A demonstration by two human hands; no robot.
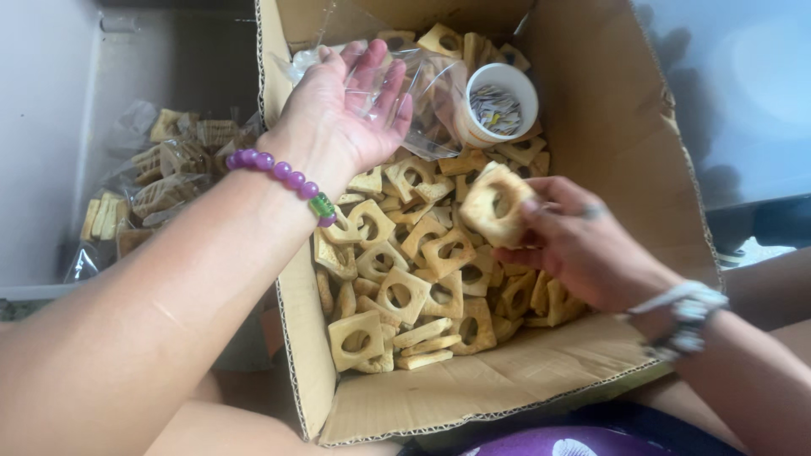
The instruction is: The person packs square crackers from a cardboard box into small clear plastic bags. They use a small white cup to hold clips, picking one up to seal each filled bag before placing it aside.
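A cardboard box [473,393] holds several pale square biscuits [397,291], each with a round hole. My left hand [342,114], a purple bead bracelet on its wrist, is palm-up over the box's left wall with a clear plastic bag [431,93] draped on its fingers. My right hand [583,245], wearing a white bracelet, grips a small stack of biscuits [494,203] above the pile. A white cup [503,84] with small grey sachets inside sits among the biscuits at the back.
Left of the box, filled clear bags of the same biscuits [160,186] lie in a grey tray. Purple patterned cloth [557,443] shows at the bottom edge. A pale surface [743,93] lies to the right.
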